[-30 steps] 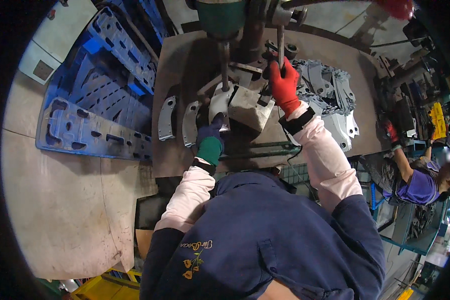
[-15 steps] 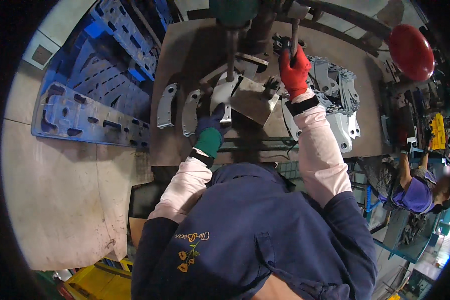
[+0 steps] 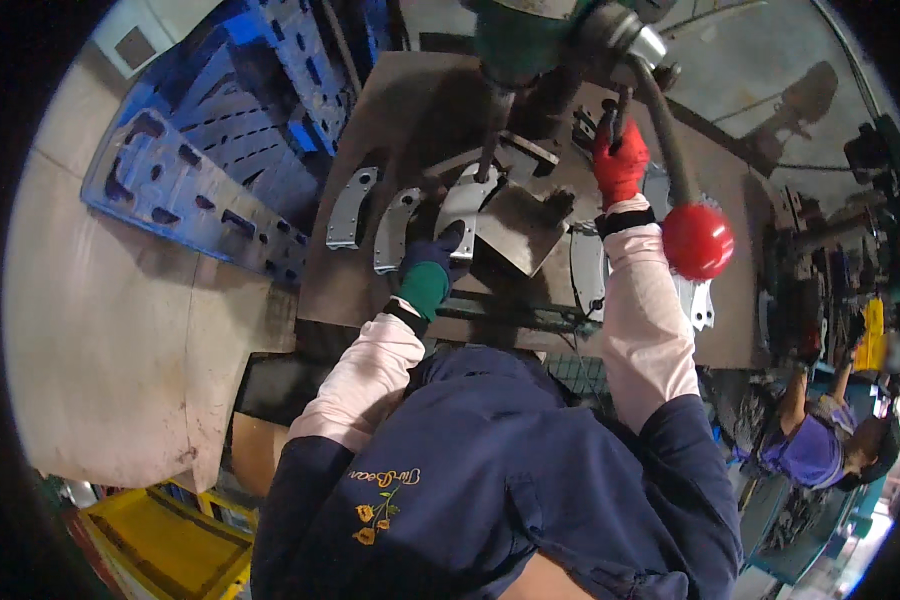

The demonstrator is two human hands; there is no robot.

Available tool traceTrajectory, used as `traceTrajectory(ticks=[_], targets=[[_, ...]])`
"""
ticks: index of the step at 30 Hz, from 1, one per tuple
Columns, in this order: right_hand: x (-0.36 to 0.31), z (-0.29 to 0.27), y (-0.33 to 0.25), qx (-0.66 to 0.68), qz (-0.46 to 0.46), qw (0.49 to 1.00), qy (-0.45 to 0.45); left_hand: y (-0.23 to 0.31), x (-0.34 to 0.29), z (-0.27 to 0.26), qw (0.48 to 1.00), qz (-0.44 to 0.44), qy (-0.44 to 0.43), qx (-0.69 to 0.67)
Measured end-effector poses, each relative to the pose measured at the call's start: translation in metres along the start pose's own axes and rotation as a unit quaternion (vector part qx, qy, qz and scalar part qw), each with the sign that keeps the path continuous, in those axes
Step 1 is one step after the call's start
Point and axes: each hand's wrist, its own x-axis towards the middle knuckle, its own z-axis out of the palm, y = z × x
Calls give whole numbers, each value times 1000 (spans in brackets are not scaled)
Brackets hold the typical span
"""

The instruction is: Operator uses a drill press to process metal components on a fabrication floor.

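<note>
My left hand (image 3: 438,254), in a dark blue glove with a green cuff, grips the near end of a curved grey metal plate (image 3: 461,208). The plate's far end lies beneath the spindle (image 3: 496,125) of a drill press (image 3: 515,45), beside a metal fixture block (image 3: 520,228). My right hand (image 3: 622,165), gloved in red, is closed around a dark press lever (image 3: 623,105). A second lever ends in a red ball knob (image 3: 698,242) that hangs over my right forearm. Two similar curved plates, one outer (image 3: 352,210) and one inner (image 3: 396,232), lie left of my left hand.
More metal plates (image 3: 702,303) lie on the worktable (image 3: 730,335) at right, partly hidden by the knob. A blue plastic pallet (image 3: 195,195) stands at left, a yellow frame (image 3: 170,545) at lower left. Another person (image 3: 815,445) works at far right.
The red knob has swung left and toward me, now over my right forearm. My right hand has shifted slightly right. My left hand stays on the plate. The whole view has tilted somewhat.
</note>
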Motion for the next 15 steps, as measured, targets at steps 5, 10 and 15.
traceTrajectory(ticks=[5, 10, 15], targets=[[38, -3, 57, -45, 77, 993, -73, -1, 5, -4, 999, -19, -6, 49], [97, -15, 44, -127, -36, 989, -67, 10, -26, 3, 995, 75, -48, 39], [85, -12, 65, -148, -35, 984, -94, 3, -14, 0, 989, 127, -46, 68]])
